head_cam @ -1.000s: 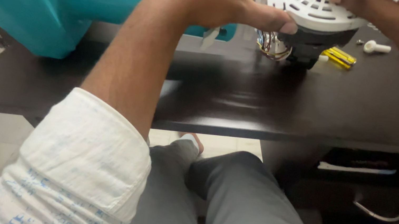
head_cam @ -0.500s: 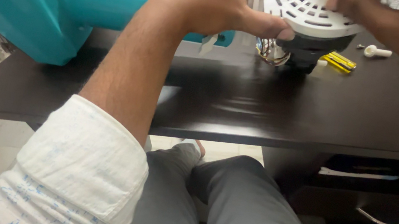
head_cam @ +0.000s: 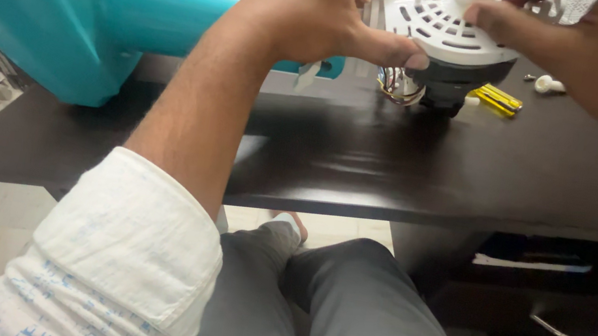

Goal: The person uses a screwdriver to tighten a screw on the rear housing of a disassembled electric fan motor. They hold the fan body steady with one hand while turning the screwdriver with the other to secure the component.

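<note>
My left hand (head_cam: 316,7) grips the left edge of a white slotted motor housing (head_cam: 439,18), thumb pressed along its rim. My right hand (head_cam: 574,44) holds the housing's right side from above, fingers on its top. Coloured wires (head_cam: 396,87) and a dark motor body (head_cam: 447,91) hang under the housing, resting on the dark wooden table (head_cam: 395,167). The housing joins a turquoise fan stand (head_cam: 85,6) lying on its side to the left.
A small yellow-handled tool (head_cam: 498,99) and a white plastic knob (head_cam: 550,85) lie on the table behind the motor. A dark drawer unit with a curved metal handle (head_cam: 569,331) stands at lower right. My grey-trousered legs (head_cam: 355,321) are under the table's edge.
The view has shifted slightly, with the housing and both hands now a little higher in frame. Both hands keep their hold on the housing.
</note>
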